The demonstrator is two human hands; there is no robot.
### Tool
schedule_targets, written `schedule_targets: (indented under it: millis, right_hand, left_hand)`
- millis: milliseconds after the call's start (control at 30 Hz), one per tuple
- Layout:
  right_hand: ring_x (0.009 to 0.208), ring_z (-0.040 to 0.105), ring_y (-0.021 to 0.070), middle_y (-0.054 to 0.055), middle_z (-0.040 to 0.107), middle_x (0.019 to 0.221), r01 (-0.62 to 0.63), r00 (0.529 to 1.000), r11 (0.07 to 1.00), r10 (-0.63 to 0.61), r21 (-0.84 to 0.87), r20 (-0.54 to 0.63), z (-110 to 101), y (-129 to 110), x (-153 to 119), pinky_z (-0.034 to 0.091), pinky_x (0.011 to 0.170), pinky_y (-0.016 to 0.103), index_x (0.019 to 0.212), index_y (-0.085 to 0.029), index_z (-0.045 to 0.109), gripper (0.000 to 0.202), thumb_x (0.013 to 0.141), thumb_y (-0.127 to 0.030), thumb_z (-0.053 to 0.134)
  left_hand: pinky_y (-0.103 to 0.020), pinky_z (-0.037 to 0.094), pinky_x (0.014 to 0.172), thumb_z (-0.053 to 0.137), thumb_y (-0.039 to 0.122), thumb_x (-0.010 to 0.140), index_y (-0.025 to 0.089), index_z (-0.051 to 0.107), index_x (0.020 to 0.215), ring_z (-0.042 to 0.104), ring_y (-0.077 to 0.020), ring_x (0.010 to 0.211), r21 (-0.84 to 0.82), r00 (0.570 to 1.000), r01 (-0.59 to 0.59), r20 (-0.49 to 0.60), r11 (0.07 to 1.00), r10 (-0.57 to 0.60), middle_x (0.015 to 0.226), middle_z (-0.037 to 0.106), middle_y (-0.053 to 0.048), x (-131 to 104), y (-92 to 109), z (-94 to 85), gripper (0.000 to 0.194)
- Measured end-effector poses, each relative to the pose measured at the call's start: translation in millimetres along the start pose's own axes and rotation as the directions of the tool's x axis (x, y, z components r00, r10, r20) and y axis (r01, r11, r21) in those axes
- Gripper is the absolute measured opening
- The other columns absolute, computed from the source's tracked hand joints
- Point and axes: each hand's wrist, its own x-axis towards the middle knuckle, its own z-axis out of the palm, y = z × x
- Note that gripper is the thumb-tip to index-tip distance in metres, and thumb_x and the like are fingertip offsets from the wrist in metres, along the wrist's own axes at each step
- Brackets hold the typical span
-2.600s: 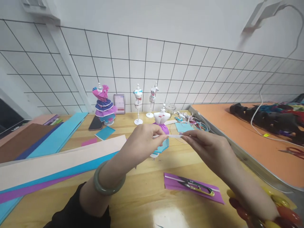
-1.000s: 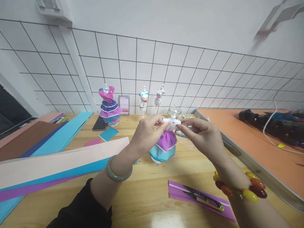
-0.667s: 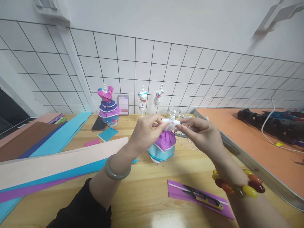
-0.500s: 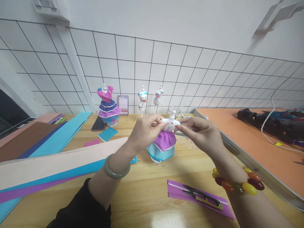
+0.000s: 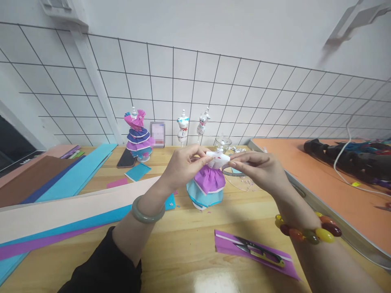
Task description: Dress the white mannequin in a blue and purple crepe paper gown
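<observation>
A miniature dress form (image 5: pixel 220 149) stands on the table in front of me, wearing a purple ruffled overskirt (image 5: pixel 210 179) above a light blue skirt (image 5: pixel 203 194). Across its upper bust lies a white strip (image 5: pixel 218 157), pulled sideways; whether it is paper or cloth I cannot tell. My left hand (image 5: pixel 183 166) pinches the strip's left end between thumb and fingers. At the other end, my right hand (image 5: pixel 259 167) pinches it in the same way. Nearer to me, thread snips (image 5: pixel 259 253) rest on a folded purple paper strip (image 5: pixel 224 243) with a white band.
Long sheets of coloured paper (image 5: pixel 91 203) spread over the left side. Behind stand a finished-looking dressed form (image 5: pixel 139 136), two bare forms (image 5: pixel 183 128), a phone (image 5: pixel 126 158) and a glass bowl (image 5: pixel 224 141). An orange board (image 5: pixel 336 187) with a raised edge lies to the right.
Both hands still pinch the strip and have hardly moved. The strip sits slightly differently over the bust, and the whole view has shifted a little.
</observation>
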Motion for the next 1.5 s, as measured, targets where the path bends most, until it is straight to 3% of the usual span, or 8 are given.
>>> schedule_targets:
  millis: [167, 333, 700, 867, 1033, 1200, 1300, 1500]
  right_hand:
    - [0.068, 0.069, 0.02, 0.006, 0.076, 0.078, 0.006, 0.999, 0.995, -0.002, -0.095, 0.042, -5, -6, -2, 0.053, 0.053, 0.029, 0.074, -0.022, 0.078, 0.023, 0.078, -0.043, 0.072]
    - [0.053, 0.063, 0.0159, 0.002, 0.073, 0.061, -0.03, 1.0, 0.978, 0.031, -0.208, 0.0, -8, -13, -2, 0.044, 0.043, 0.026, 0.072, -0.023, 0.08, 0.02, 0.075, -0.043, 0.074]
    - [0.063, 0.072, 0.0197, 0.0, 0.076, 0.065, -0.136, 0.99, 0.981, 0.14, -0.138, 0.016, -10, -24, 0, 0.053, 0.048, 0.025, 0.07, -0.029, 0.08, 0.001, 0.069, -0.029, 0.08]
    - [0.066, 0.073, 0.0212, 0.002, 0.077, 0.068, -0.152, 0.988, 0.978, 0.155, -0.142, 0.017, -9, -22, -2, 0.055, 0.051, 0.027, 0.076, -0.027, 0.081, 0.009, 0.069, -0.032, 0.08]
    - [0.057, 0.068, 0.0187, 0.002, 0.075, 0.062, -0.159, 0.985, 0.967, 0.17, -0.201, 0.037, -9, -20, -6, 0.051, 0.048, 0.026, 0.097, -0.024, 0.08, 0.031, 0.071, -0.04, 0.078]
    - [0.048, 0.061, 0.0158, 0.003, 0.072, 0.055, -0.109, 0.987, 0.96, 0.135, -0.257, 0.085, -8, -21, -10, 0.041, 0.041, 0.025, 0.097, -0.021, 0.08, 0.035, 0.076, -0.048, 0.071]
    - [0.049, 0.061, 0.0149, 0.002, 0.071, 0.054, -0.089, 0.988, 0.958, 0.12, -0.273, 0.099, -5, -24, -12, 0.043, 0.045, 0.025, 0.094, -0.021, 0.08, 0.033, 0.079, -0.048, 0.069]
    - [0.044, 0.052, 0.013, 0.0, 0.064, 0.046, -0.069, 0.993, 0.923, 0.1, -0.379, 0.062, -2, -32, -15, 0.037, 0.043, 0.024, 0.091, -0.019, 0.079, 0.036, 0.081, -0.05, 0.065]
  left_hand:
    - [-0.033, 0.057, 0.081, 0.062, 0.03, 0.084, 0.017, 0.054, 0.072, 0.068, -0.0168, 0.094, -0.024, 1.0, 0.006, 0.019, 1.0, -0.006, 0.105, 0.07, -0.01, 0, 3, -2.7, 0.019]
    - [-0.032, 0.057, 0.079, 0.063, 0.031, 0.084, 0.017, 0.053, 0.07, 0.068, -0.0165, 0.09, -0.024, 0.999, 0.013, 0.034, 1.0, -0.012, 0.094, 0.071, -0.008, 1, 5, -3.3, 0.022]
    - [-0.033, 0.058, 0.08, 0.064, 0.029, 0.083, 0.016, 0.055, 0.071, 0.068, -0.0158, 0.089, -0.089, 0.996, 0.011, 0.093, 0.996, -0.002, 0.097, 0.07, -0.008, 2, 4, -7.3, 0.019]
    - [-0.032, 0.058, 0.08, 0.064, 0.028, 0.083, 0.016, 0.055, 0.071, 0.068, -0.0151, 0.09, -0.092, 0.995, 0.011, 0.101, 0.996, -0.001, 0.099, 0.071, -0.009, 2, 4, -8.7, 0.018]
    - [-0.033, 0.058, 0.083, 0.064, 0.026, 0.082, 0.017, 0.055, 0.072, 0.069, -0.0156, 0.093, -0.076, 0.996, 0.002, 0.089, 0.997, 0.005, 0.101, 0.072, -0.009, 1, 3, -8.2, 0.017]
    - [-0.032, 0.057, 0.086, 0.065, 0.024, 0.081, 0.016, 0.055, 0.073, 0.07, -0.0152, 0.094, -0.051, 0.996, -0.053, 0.07, 0.997, 0.056, 0.104, 0.071, -0.009, 0, 2, -3.1, 0.015]
    - [-0.03, 0.057, 0.087, 0.071, 0.027, 0.077, 0.016, 0.054, 0.073, 0.069, -0.0146, 0.094, -0.028, 0.995, -0.089, 0.037, 0.996, 0.09, 0.1, 0.071, -0.007, -1, 2, 2.4, 0.02]
    - [-0.033, 0.057, 0.081, 0.077, 0.037, 0.071, 0.017, 0.053, 0.072, 0.067, -0.014, 0.085, 0.032, 0.997, -0.017, -0.069, 0.999, 0.019, 0.092, 0.07, -0.004, -2, 2, 10.7, 0.03]
